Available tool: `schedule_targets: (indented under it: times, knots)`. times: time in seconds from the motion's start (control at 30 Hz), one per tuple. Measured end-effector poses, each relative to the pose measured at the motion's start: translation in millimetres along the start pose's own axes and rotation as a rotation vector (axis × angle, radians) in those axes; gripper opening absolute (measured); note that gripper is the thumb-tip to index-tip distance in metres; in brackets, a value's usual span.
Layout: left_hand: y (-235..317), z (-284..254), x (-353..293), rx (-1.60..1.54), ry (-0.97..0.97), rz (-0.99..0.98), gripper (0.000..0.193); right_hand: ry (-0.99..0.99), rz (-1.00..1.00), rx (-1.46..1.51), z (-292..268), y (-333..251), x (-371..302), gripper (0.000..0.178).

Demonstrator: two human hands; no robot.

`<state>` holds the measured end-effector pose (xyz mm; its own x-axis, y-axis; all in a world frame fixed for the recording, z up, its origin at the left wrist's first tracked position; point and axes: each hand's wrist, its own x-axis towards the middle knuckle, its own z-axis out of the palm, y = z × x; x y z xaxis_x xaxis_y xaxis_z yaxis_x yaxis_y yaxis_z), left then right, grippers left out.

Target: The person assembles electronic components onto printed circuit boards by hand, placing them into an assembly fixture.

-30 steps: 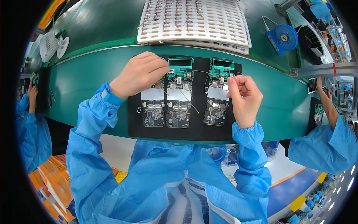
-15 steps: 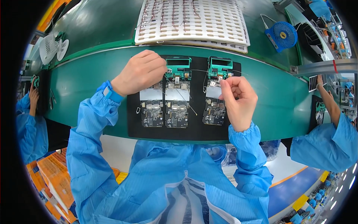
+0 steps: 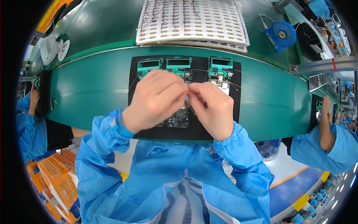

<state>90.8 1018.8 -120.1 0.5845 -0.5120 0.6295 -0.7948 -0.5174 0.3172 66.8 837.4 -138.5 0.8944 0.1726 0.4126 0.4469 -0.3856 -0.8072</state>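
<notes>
My left hand [image 3: 154, 100] and my right hand [image 3: 213, 109] meet fingertip to fingertip above the middle circuit board [image 3: 179, 118]. Both are closed in a pinch, and what they hold is too small or hidden to name. Beyond the fingers, a green plastic frame [image 3: 179, 61] heads the middle unit. Another green frame [image 3: 150, 63] shows at the left, its board mostly covered by my left hand. On the right, a third green frame [image 3: 220, 62] has thin grey wires coming off it; my right hand covers much of that board.
A black mat [image 3: 147, 133] lies under the units on the green table [image 3: 93, 86]. Behind it, a white slotted tray [image 3: 194, 26] carries several small wired parts. A blue fan [image 3: 281, 35] stands at the back right. Co-workers' arms [image 3: 326, 127] show at both sides.
My left hand has moved right and nearer to me, and my right hand has moved left, so their fingertips now meet. The left green frame has come into view.
</notes>
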Motion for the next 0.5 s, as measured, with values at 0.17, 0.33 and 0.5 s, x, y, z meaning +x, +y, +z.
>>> schedule_targets:
  times: [0.17,0.33,0.5]
  knots:
    - [11,-21,-26,-0.003,0.022,-0.204,0.028,0.071,0.309,0.205,-38,-3,-28,0.010]
    - [-34,-61,-97,-0.130,0.080,-0.794,0.023,0.507,0.556,0.037,-159,4,-117,0.006]
    - [-52,-48,-122,-0.371,-0.047,-1.136,0.032,0.782,0.586,0.519,-232,63,-278,0.007]
